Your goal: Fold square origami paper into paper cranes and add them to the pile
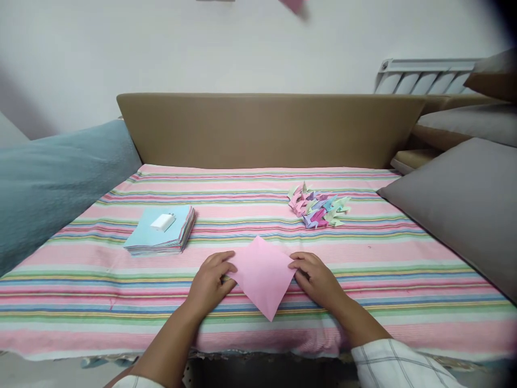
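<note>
Pinches a pink paper square by its left corner with the left hand and by its right corner with the right hand. Sits in the middle of the near part of a striped cloth; cannot tell whether touching it or raised just above. Points one tip far and the opposite tip near, slightly farther right. Runs too alike along both diagonals to single out a long axis. Looks thin, flat and evenly pink, with crisp tips.

Has, farther off to the left, a stack of paper with a pale blue top, bearing a white plug adapter. Has, to the far right, a cluster of folded paper birds in pink, lilac, blue, magenta and green. Lies apart from both, with striped cloth between. Meets a blue cushion at the left, a big grey cushion at the right, and a brown board across the far side, before a white wall.
</note>
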Demonstrator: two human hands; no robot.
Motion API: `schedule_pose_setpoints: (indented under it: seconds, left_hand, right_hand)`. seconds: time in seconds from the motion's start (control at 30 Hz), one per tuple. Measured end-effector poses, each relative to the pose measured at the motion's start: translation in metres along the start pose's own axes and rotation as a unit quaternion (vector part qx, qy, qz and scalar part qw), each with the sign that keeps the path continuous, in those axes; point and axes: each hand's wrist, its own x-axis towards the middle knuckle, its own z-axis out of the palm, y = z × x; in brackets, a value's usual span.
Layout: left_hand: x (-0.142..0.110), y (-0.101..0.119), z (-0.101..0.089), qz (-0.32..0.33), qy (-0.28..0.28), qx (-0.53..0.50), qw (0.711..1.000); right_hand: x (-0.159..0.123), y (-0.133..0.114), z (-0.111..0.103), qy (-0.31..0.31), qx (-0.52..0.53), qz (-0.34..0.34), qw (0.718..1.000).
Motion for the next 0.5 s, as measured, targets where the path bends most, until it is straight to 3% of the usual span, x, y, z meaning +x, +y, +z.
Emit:
schedule_pose_setpoints:
  seconds: [0.5]
  left_hand:
    - [-0.0001, -0.0023, 0.0028, -0.030, 0.023, -0.010, 0.999]
  right_hand:
    - [-0.0009, 0.0026, 0.0026, 0.013, 0.007, 0.013, 1.000]
